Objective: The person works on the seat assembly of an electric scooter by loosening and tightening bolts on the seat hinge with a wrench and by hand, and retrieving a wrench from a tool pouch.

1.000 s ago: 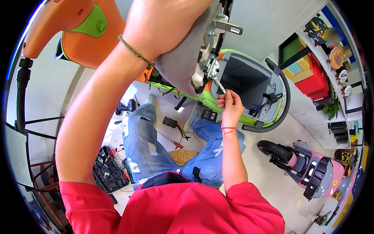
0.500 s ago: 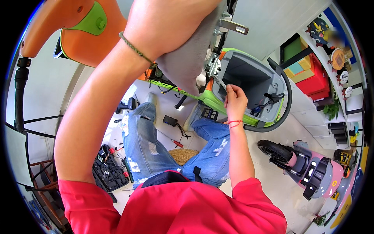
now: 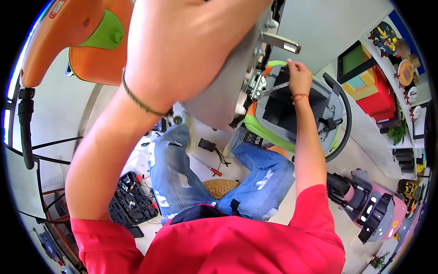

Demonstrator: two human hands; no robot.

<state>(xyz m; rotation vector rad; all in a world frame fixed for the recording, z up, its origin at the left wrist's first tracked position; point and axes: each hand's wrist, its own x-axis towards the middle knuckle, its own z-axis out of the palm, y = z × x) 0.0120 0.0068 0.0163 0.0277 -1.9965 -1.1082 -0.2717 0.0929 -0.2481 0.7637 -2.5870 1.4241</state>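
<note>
My left hand [image 3: 182,50] fills the upper middle, wrapped over the grey seat-like panel [image 3: 212,102], its fingertips out of view. A silver bracket [image 3: 280,42] sticks out from the panel's bolted edge, above a metal hinge [image 3: 255,84]. My right hand [image 3: 299,80] is closed on a slim silver wrench [image 3: 276,89], which runs to that hinge over the dark storage bin [image 3: 292,114] in the green scooter body [image 3: 269,132].
An orange-and-green body part [image 3: 100,32] stands upper left. A tool case [image 3: 132,196], red-handled screwdriver [image 3: 214,171] and black cabled box [image 3: 207,144] lie on the floor around my legs. A pink scooter [image 3: 374,210] is lower right, below shelves with boxes [image 3: 376,100].
My right hand has moved up and to the right, swinging the wrench toward level. My left hand looks larger and nearer, and the view has shifted slightly.
</note>
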